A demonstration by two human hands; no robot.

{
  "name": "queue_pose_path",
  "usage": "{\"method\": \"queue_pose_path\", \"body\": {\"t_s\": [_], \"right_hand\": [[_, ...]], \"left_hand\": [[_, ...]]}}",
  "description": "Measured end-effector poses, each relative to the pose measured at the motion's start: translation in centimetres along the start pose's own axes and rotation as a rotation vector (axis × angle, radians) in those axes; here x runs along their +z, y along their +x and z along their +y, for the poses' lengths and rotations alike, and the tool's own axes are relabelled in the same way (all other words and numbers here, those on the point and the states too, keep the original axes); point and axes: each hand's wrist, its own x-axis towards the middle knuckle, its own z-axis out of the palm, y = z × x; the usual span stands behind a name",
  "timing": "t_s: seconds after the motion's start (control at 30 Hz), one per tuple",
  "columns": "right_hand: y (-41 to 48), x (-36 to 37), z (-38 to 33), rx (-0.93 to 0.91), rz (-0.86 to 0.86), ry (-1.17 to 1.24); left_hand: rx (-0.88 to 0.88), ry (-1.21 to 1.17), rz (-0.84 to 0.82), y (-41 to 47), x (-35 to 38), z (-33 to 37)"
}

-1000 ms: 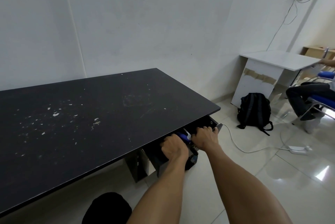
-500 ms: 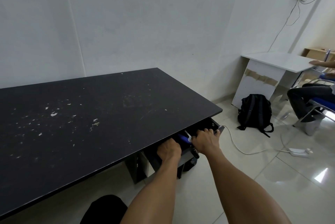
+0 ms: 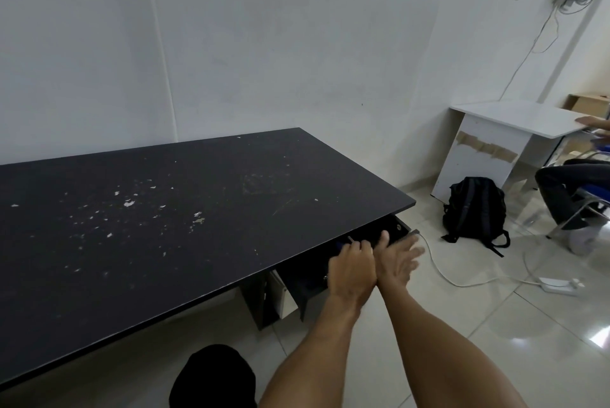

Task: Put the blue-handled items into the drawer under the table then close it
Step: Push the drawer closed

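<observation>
Now both bare forearms reach fwd to the black drawer (image 3: 392, 232) under the long black-topped bench (image 3: 198, 209), w/ white flecks on its surface. Left hand (image 3: 351, 270) sits at the drawer's front edge, fingers curled over it; whether they pinch anything can't be told. Right hand (image 3: 396, 259) is just beside it, touching at the wrist side, fingers spread flat and blurred, holding nothing. The drawer is out only a little; a sliver of blue (image 3: 340, 246) shows inside by the left fingers, prob. one of the blue-handled items, mostly hidden. No blue items remain on the bench top. Judged step: items are in, drawer is being shut. Next move calls for an even push on the drawer front w/ fingers kept clear of the gap under the bench edge. A black backpack (image 3: 473, 208) and white cable (image 3: 462, 282) lie on the tiled floor, well apart.
</observation>
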Motion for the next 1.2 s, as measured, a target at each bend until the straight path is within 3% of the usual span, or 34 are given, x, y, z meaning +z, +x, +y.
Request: {"method": "queue_pose_path", "body": {"t_s": [0.1, 0.17, 0.3, 0.43, 0.63, 1.2], "right_hand": [[-0.1, -0.2, 0.5, 0.279, -0.029, 0.088], [-0.4, -0.3, 0.6, 0.389, -0.178, 0.127], [-0.7, 0.3, -0.1, 0.458, -0.239, 0.310], [-0.4, 0.8, -0.2, 0.473, -0.215, 0.382], [-1.0, 0.8, -0.1, 0.668, -0.240, 0.699], [-0.7, 4.9, -2.7, 0.465, -0.374, 0.957]], "left_hand": [[0.121, 0.069, 0.210, 1.0, -3.0, -2.5], [0.037, 0.135, 0.244, 2.4, -5.1, -5.0], [-0.345, 0.279, 0.058, 4.1, -8.4, -10.7], [-0.599, 0.207, -0.179, 3.8, -10.3, -15.2], [-0.552, 0.218, -0.332, 2.9, -10.3, -17.8], [-0.512, 0.258, -0.323, 3.1, -9.6, -18.7]]}}
